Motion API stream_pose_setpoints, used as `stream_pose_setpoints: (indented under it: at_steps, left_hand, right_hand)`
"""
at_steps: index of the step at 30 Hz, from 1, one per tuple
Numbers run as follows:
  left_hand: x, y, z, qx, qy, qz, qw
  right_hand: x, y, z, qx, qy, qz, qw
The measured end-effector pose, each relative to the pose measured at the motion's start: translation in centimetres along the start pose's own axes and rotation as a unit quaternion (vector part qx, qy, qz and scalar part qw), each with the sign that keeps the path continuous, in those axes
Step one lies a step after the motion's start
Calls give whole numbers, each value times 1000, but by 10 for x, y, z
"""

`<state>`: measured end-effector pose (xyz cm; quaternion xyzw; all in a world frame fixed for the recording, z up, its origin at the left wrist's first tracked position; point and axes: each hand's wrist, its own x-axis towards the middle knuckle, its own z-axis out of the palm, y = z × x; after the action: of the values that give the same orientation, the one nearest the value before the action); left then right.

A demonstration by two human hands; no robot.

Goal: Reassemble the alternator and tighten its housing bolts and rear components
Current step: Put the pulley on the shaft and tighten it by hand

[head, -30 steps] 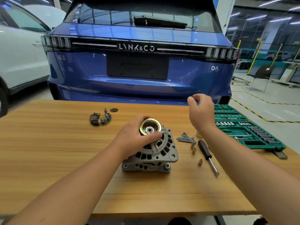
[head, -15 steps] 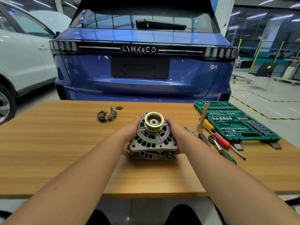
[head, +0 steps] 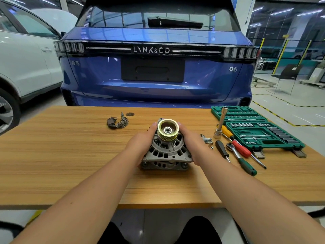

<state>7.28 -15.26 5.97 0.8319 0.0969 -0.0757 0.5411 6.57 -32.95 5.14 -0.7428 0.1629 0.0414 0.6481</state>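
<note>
While both hands clamp the alternator [head: 166,150]: left hand [head: 140,145], right hand [head: 193,147] | bolts [head: 206,138] unfitted | risk: halves may shift, slip onto bench [head: 70,155]

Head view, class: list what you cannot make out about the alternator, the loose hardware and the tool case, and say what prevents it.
- Alternator rear face: turned down toward the table, so hidden.
- Its sides: covered by the left hand and right hand.
- Loose bolts: too small to count.
- Socket case: size markings too small to read.
- Rear parts: small, details unclear.
</note>
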Motion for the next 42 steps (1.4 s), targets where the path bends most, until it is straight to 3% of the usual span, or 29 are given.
stream_pose_setpoints:
  at_steps: [13,23,34,38,42]
  left_hand:
    - [-41,-43,0,13,96,189,977]
    - [-46,-68,-2,40,64,316,946]
    - [-31,-74,-7,87,20,332,939]
    - [-31,-72,-7,74,1,323,944]
    - [-29,-66,-23,106,-34,284,952]
  right_hand:
    - [-49,28,2,-50,72,-207,974]
    - [-57,53,2,-66,69,-303,948]
    - [-39,62,1,-92,59,-374,921]
    - [-39,58,-5,-119,42,-344,931]
    - [-50,51,-16,-128,-38,-276,952]
